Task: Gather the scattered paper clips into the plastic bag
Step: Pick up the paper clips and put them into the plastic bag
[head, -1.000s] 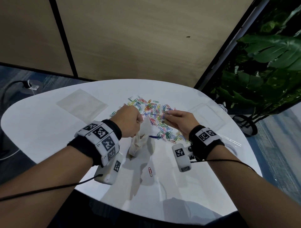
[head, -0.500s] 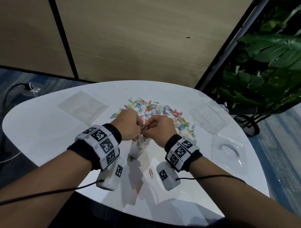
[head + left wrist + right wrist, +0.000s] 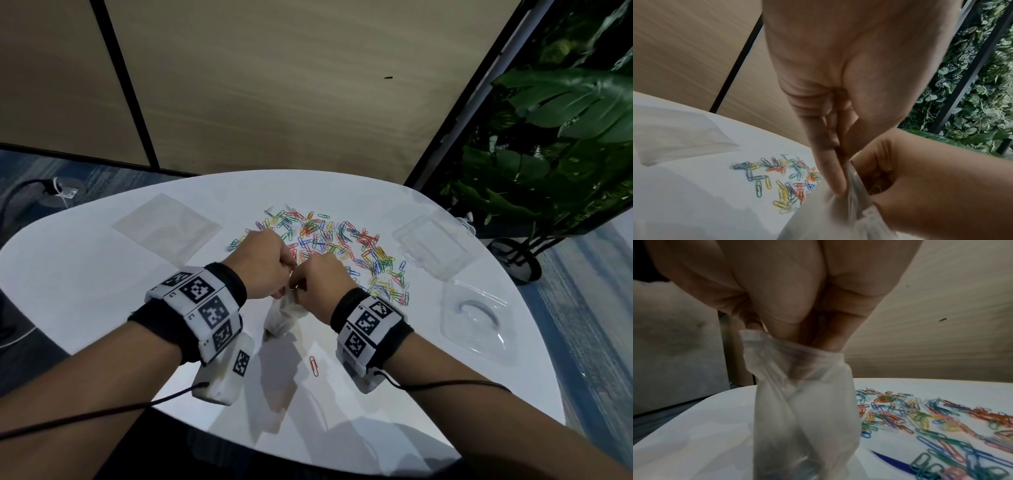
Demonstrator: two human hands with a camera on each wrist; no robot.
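**Both hands at the mouth of the bag, clips spread beyond**

The left hand [image 3: 263, 263] pinches the rim of the plastic bag [image 3: 282, 317] between thumb and fingers [image 3: 830, 170], holding it up so that it hangs down to the white table [image 3: 85, 274]. The right hand [image 3: 318, 284] meets it at the same spot: the right wrist view shows its bunched fingertips [image 3: 818, 337] pushed down into the bag's open mouth, with the milky film gathered around them. Whether those fingertips hold a clip cannot be told; the film hides them. The two hands touch each other above the bag.

The bag is the landmark. It stands roughly upright, its bottom resting on the table, directly below the joined hands. The main heap of coloured paper clips [image 3: 342, 246] lies just behind the bag and to its right, spreading away from the person in a loose band. A single red clip [image 3: 313, 366] lies alone in front of the bag, nearer the person, well apart from the heap. A dark blue sliver [image 3: 890, 462] lies on the table just right of the bag's foot; what it is cannot be told.

Far to the left of the bag lies a flat clear sheet [image 3: 168, 226]. To the right of the bag, past the heap, sit a clear box [image 3: 431, 246] and, nearer the person, a clear lid [image 3: 479, 318]. A leafy plant [image 3: 548, 137] stands beyond the table's right edge.
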